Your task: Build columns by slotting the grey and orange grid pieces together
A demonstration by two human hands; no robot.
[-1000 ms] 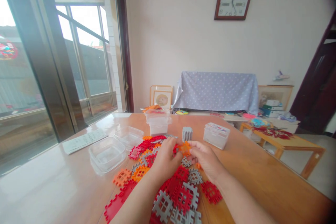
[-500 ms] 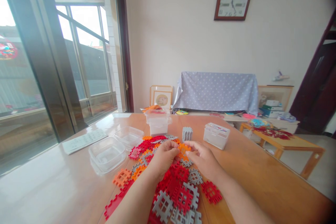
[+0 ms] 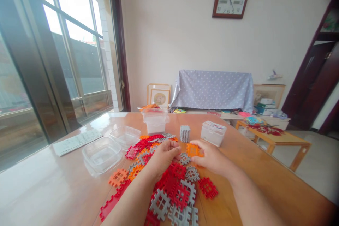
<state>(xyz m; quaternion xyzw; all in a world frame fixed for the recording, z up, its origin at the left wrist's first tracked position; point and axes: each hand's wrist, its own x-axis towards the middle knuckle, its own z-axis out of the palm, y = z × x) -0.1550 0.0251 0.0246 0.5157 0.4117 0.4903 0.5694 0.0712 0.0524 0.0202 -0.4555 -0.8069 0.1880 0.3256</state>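
My right hand (image 3: 209, 154) pinches an orange waffle block (image 3: 194, 150), a flat square with notched edges, above the right side of the pile. To its left, my left hand (image 3: 165, 155) hovers over the pile with fingers loosely bent and slightly apart; I see nothing in it. Beneath both hands lie many loose blocks, among them a red waffle block (image 3: 208, 188), a grey one with a window grid (image 3: 160, 204) and an orange-red one (image 3: 118, 177). Just behind the hands stands an upright stack of grey blocks (image 3: 184, 133). My left forearm hides part of the pile.
Two clear plastic tubs (image 3: 102, 153) sit on the left, near a printed sheet (image 3: 76, 142). Stacked clear containers (image 3: 155, 123) stand at the back. A lidded clear box (image 3: 213, 134) is on the right. The wooden table (image 3: 251, 169) has a far edge near a cloth-covered object.
My hands have moved apart. The orange block has come away from the left hand and shifted right in my right hand. The camera view has turned slightly right.
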